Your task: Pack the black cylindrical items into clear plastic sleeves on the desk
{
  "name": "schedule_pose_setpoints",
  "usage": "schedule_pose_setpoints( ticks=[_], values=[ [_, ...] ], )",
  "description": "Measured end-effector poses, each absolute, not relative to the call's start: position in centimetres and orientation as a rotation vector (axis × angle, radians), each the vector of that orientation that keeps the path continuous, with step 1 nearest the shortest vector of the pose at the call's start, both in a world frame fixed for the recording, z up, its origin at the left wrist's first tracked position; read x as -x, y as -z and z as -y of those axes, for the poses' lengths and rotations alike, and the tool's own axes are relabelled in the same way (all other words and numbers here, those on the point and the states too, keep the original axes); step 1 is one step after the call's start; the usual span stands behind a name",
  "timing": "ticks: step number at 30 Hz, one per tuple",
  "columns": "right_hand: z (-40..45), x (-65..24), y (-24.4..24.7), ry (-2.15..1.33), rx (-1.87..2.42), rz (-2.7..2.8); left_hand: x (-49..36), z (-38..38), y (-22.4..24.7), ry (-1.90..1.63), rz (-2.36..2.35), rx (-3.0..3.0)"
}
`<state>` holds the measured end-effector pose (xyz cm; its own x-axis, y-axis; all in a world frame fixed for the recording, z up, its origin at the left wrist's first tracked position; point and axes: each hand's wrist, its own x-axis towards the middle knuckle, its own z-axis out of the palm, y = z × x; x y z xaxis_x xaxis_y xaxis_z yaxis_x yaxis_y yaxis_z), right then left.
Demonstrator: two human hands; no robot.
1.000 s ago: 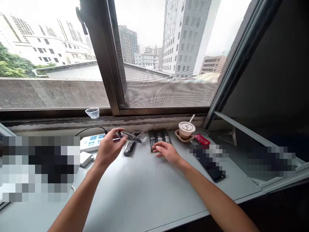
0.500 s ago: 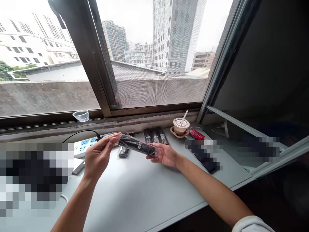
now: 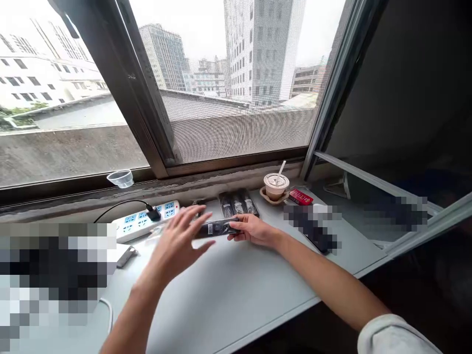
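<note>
Near the window, on the tabletop [image 3: 228, 300], a black bar in a clear plastic sleeve [image 3: 217, 228] lies with its long axis almost left to right, its small white label unreadable. The right hand [image 3: 254, 231] rests its fingers on the right end, grip unclear; the left hand [image 3: 177, 248], fingers spread wide, hovers near the left end. Three similar packs [image 3: 238, 204] lie behind, pointing toward the window.
</note>
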<state>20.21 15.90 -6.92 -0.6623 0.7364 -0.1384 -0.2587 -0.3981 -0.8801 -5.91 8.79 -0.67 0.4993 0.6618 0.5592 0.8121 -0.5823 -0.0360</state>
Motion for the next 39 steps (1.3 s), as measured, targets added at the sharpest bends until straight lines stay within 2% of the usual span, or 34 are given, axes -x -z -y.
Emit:
schedule_pose_setpoints(
  ticks=[4,11,19,22,27,34,39],
  values=[
    [-16.0,-20.5,6.8,-2.047,0.751,1.326,5.0,-9.2,2.4,0.387,1.444,2.629],
    [-17.0,-22.2,6.4,-1.891,0.918,1.521,7.2,-9.0,2.7,0.279,1.773,2.677],
    [-17.9,-24.0,5.1,-1.199,0.75,1.408,8.9,-8.4,2.9,0.336,1.996,2.741],
    [-17.5,-23.6,4.8,-1.074,0.743,1.419,7.9,-8.0,2.9,0.335,1.983,2.799],
    [-16.6,-22.2,5.3,-1.04,0.697,1.497,6.5,-7.7,2.5,0.341,1.954,2.852],
    [-16.2,-22.0,6.5,-1.327,0.721,1.955,5.8,-7.5,2.0,0.286,1.928,2.888],
    [-16.1,-21.9,7.2,-1.23,0.876,2.053,5.2,-7.4,1.9,0.333,1.774,2.945]
  ],
)
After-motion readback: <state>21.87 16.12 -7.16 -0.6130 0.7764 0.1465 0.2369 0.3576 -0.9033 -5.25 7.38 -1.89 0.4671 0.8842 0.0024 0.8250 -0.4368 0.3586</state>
